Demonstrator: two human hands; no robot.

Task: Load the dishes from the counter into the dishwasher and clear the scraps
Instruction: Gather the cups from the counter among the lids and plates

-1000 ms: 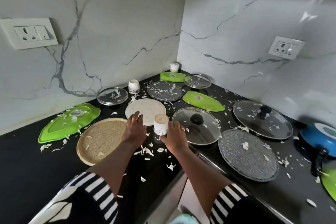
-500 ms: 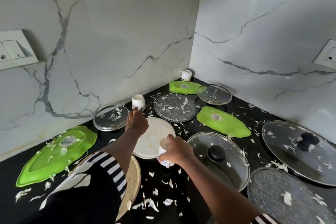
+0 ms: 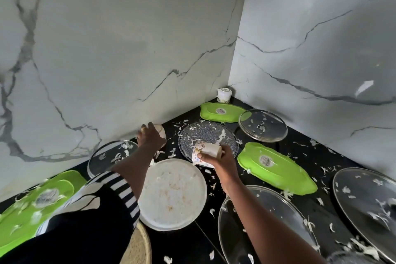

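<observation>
Black stone counter [image 3: 300,152] runs into the corner of two marble walls, littered with pale scraps [image 3: 211,212]. We reach in with both arms. Our left hand [image 3: 151,137] is at the foot of the left wall, its fingers curled over a white cup [image 3: 161,133] that stands on the counter between a small glass lid [image 3: 111,154] and a speckled grey plate [image 3: 207,135]. Our right hand [image 3: 216,159] grips a floral cup [image 3: 203,149], fingers and thumb wrapped round its body. The cup is tipped onto its side in the air, over the near edge of the speckled plate.

A white round plate [image 3: 171,193] with dried smears lies below both hands. Green leaf-shaped plates lie at the back [image 3: 220,111], at the right [image 3: 276,165] and at the far left [image 3: 32,199]. Another small cup [image 3: 224,94] stands in the very corner. Further glass lids lie at the back right [image 3: 262,125], near the bottom [image 3: 265,227] and at the right edge [image 3: 364,203], all flecked with scraps.
</observation>
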